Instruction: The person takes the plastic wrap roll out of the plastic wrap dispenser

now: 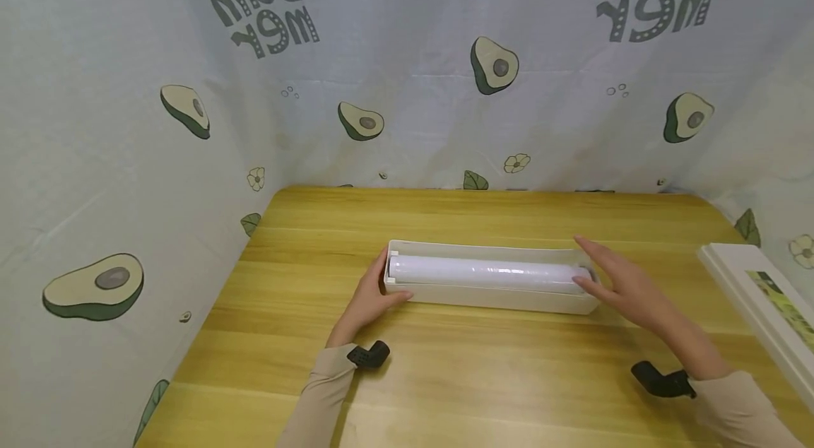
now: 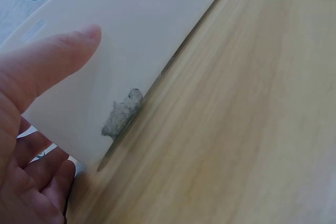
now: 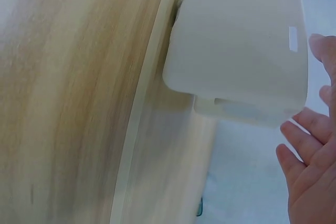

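A long white box (image 1: 496, 297) lies crosswise on the table, its top side uncovered. Inside it rests a white roll (image 1: 483, 270) with a shiny, film-like surface. My left hand (image 1: 371, 301) grips the box's left end, thumb on the front wall and fingers round the end. In the left wrist view that front wall carries a rough grey patch (image 2: 123, 114) near its lower edge. My right hand (image 1: 626, 287) is at the box's right end with fingers spread, the thumb overlapping the roll's end in the head view. A small slot (image 3: 293, 39) shows in the box wall.
At the right edge lies a long white cover-like piece (image 1: 738, 271) with a green and yellow label (image 1: 782, 303). The wooden table (image 1: 445, 377) meets a white curtain (image 1: 420, 80) printed with avocados behind and at the sides. Both wrists wear black camera mounts.
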